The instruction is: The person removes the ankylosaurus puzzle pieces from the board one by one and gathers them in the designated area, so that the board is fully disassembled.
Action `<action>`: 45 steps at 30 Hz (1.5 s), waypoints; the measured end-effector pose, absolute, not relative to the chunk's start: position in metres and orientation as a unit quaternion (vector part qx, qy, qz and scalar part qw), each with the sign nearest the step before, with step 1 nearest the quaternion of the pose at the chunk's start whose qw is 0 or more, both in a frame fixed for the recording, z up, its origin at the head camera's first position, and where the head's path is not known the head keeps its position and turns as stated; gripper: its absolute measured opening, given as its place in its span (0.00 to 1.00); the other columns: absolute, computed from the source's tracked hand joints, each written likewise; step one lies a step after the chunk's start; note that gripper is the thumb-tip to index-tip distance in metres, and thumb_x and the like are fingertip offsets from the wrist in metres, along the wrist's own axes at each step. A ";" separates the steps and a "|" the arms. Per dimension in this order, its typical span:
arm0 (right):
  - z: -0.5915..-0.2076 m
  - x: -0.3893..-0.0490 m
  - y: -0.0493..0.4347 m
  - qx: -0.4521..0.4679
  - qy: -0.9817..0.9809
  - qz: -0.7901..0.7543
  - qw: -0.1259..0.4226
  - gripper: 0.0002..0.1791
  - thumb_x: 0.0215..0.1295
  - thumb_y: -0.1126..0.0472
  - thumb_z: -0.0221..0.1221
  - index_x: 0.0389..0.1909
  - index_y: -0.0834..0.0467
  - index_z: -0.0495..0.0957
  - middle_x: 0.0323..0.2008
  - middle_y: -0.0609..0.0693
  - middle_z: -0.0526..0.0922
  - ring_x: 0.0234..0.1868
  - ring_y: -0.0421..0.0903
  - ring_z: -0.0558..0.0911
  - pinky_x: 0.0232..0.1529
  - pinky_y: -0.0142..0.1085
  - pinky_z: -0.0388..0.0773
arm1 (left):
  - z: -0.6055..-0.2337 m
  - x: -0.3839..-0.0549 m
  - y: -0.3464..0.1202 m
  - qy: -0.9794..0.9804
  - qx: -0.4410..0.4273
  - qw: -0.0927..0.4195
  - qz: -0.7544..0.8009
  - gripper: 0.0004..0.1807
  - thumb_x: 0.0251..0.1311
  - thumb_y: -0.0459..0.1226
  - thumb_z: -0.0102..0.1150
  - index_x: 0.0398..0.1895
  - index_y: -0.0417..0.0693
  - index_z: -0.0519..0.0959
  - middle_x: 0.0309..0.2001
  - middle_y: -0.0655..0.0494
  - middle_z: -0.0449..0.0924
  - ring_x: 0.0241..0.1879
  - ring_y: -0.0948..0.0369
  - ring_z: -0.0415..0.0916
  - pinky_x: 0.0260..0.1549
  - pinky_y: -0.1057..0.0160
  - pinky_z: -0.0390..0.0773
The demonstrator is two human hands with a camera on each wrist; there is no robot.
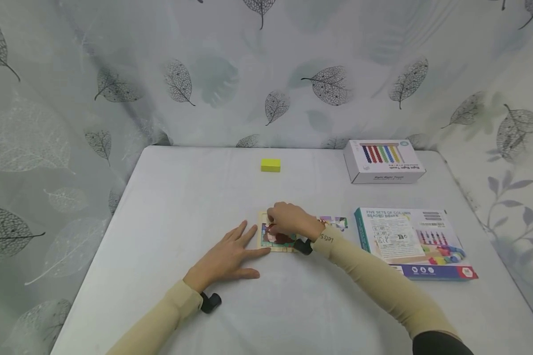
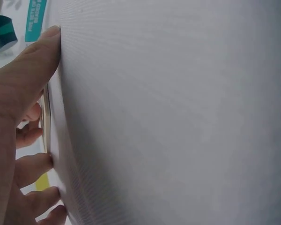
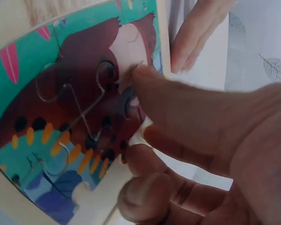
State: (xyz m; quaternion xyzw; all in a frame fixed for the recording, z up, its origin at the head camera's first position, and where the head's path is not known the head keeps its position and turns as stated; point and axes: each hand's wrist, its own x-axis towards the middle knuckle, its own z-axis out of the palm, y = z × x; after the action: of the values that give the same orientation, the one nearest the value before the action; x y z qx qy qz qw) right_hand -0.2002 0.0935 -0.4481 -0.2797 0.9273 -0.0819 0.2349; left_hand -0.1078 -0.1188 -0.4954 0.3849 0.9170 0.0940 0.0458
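A small wooden jigsaw puzzle in a pale frame (image 1: pixel 264 249) lies mid-table. In the right wrist view its picture shows a dark red-brown animal on green, with bare wood (image 3: pixel 91 201) in one corner. My right hand (image 1: pixel 290 218) is over the puzzle and pinches a puzzle piece (image 3: pixel 127 108), thumb on its face and fingers curled at its edge. My left hand (image 1: pixel 226 256) rests on the table with fingers spread, index fingertip at the frame's lower left corner. Colourful loose puzzle pieces (image 1: pixel 341 223) lie right of the frame, partly hidden by the right wrist.
A yellow block (image 1: pixel 271 165) sits near the table's far edge. At the back right stands a white box (image 1: pixel 385 162) with coloured bead rows printed on it. A larger flat box (image 1: pixel 410 244) with a teal side lies to the right of my right forearm.
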 end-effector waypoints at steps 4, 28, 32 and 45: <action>-0.450 -0.198 0.091 -0.282 0.928 -0.079 0.230 0.11 0.67 0.54 0.65 0.40 0.59 0.79 0.39 0.52 0.79 0.35 0.45 0.75 0.37 0.38 0.77 | -0.496 -0.107 -0.119 0.916 0.389 0.041 0.092 0.33 0.59 0.65 0.58 0.68 0.72 0.73 0.76 0.36 0.60 0.76 0.32 0.52 0.72 0.41 0.64; -0.455 -0.200 0.097 -0.270 0.921 -0.161 0.231 0.11 0.64 0.60 0.68 0.36 0.58 0.75 0.33 0.51 0.78 0.32 0.44 0.74 0.31 0.34 0.70 | -0.494 -0.108 -0.118 0.917 0.378 0.057 0.115 0.34 0.58 0.65 0.60 0.68 0.72 0.73 0.77 0.38 0.59 0.77 0.33 0.50 0.71 0.39 0.65; -0.459 -0.200 0.100 -0.297 0.911 -0.189 0.216 0.10 0.63 0.62 0.67 0.41 0.60 0.78 0.35 0.52 0.81 0.34 0.44 0.77 0.36 0.34 0.75 | -0.494 -0.108 -0.119 0.918 0.374 0.062 0.114 0.34 0.58 0.65 0.60 0.68 0.73 0.73 0.77 0.39 0.59 0.78 0.33 0.49 0.71 0.39 0.65; -0.449 -0.195 0.111 -0.329 0.876 -0.269 0.230 0.06 0.70 0.62 0.61 0.33 0.58 0.78 0.29 0.49 0.84 0.26 0.37 0.73 0.30 0.26 0.70 | -0.495 -0.108 -0.119 0.916 0.374 0.053 0.132 0.33 0.57 0.64 0.62 0.67 0.72 0.75 0.77 0.38 0.59 0.77 0.33 0.50 0.69 0.38 0.67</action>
State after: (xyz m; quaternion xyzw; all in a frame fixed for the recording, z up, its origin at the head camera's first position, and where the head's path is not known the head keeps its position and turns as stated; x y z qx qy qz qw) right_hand -0.1946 0.1111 -0.4493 -0.3290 0.8755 -0.2691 0.2297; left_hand -0.1079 -0.1187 -0.4950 0.3742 0.9164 0.1317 0.0534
